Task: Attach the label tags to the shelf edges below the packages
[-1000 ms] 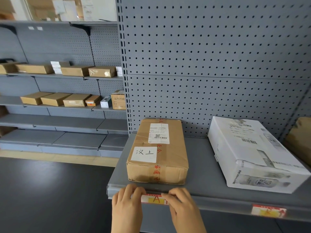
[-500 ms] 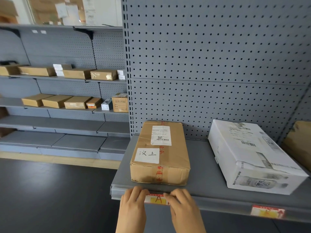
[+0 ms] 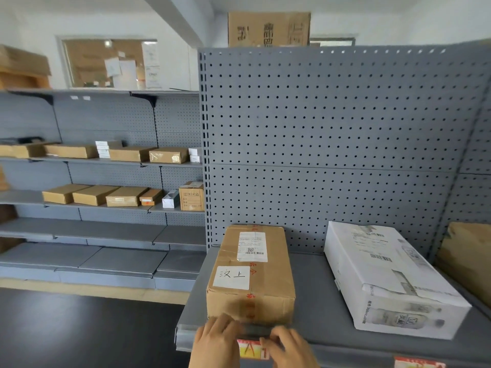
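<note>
A brown cardboard package (image 3: 252, 277) with a white handwritten sticker lies on the grey shelf (image 3: 316, 301). Right below it, a red and yellow label tag (image 3: 251, 349) sits on the shelf's front edge (image 3: 183, 338). My left hand (image 3: 215, 341) presses on the tag's left end and my right hand (image 3: 289, 349) on its right end, fingers bent onto the edge. A white package (image 3: 390, 280) lies to the right, with a second red tag (image 3: 417, 363) on the edge beneath it, cut by the frame.
A grey pegboard back panel (image 3: 332, 155) rises behind the packages. Another brown package (image 3: 467, 258) shows at the far right. Shelves on the left carry several flat cardboard boxes (image 3: 93, 193). A dark floor (image 3: 79, 328) lies below left.
The view has tilted upward, so shelf and hands sit lower in frame. Both hands stay on the ends of the tag, fingers slightly more spread.
</note>
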Motion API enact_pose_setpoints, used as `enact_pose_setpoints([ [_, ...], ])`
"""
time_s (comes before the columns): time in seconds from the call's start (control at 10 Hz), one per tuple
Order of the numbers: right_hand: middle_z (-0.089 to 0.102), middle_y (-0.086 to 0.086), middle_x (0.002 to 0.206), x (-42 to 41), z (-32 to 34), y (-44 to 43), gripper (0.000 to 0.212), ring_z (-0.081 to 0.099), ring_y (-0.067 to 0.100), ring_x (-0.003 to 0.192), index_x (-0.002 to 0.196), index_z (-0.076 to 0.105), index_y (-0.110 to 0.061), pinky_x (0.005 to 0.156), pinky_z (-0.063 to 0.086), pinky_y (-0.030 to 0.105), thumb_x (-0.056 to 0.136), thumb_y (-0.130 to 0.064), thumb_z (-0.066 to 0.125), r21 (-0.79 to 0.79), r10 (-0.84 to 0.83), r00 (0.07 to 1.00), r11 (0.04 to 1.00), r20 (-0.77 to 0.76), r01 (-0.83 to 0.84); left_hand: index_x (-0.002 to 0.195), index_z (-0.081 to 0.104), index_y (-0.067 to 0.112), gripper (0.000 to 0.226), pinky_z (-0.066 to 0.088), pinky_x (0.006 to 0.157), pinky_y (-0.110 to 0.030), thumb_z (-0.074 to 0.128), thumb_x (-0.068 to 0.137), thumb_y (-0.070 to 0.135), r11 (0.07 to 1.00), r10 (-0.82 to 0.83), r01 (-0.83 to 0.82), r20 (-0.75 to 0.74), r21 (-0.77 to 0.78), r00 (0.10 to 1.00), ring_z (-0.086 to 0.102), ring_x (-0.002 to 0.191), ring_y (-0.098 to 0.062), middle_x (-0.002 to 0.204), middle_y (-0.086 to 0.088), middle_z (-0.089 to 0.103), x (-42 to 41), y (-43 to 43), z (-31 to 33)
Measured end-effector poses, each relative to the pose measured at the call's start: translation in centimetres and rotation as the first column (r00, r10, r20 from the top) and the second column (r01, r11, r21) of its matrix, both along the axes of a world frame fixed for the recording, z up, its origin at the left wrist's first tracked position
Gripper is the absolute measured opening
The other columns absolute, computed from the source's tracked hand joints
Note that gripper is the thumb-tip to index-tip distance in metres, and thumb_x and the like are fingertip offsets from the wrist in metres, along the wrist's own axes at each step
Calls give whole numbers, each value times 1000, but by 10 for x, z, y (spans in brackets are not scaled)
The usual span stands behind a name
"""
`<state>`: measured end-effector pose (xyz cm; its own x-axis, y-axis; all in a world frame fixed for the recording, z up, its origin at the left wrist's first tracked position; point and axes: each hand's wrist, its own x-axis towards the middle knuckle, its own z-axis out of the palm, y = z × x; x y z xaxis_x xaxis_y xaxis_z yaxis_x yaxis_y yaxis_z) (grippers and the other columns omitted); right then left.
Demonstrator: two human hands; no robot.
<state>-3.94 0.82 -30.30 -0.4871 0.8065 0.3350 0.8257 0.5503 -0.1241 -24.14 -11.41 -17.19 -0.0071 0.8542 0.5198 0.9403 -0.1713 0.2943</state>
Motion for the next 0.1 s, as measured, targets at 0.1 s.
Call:
enact_pose_setpoints([
  [0.1, 33, 16, 79, -16, -49, 59, 59, 62, 28, 94, 89, 69, -38, 43, -14, -8, 38, -67, 71, 52, 168, 986, 985, -10, -167, 62, 55, 34, 17, 27, 49, -8, 40, 61, 26, 988, -70, 79, -67, 137, 995, 55, 54, -7, 65, 16, 58, 6, 19, 33],
])
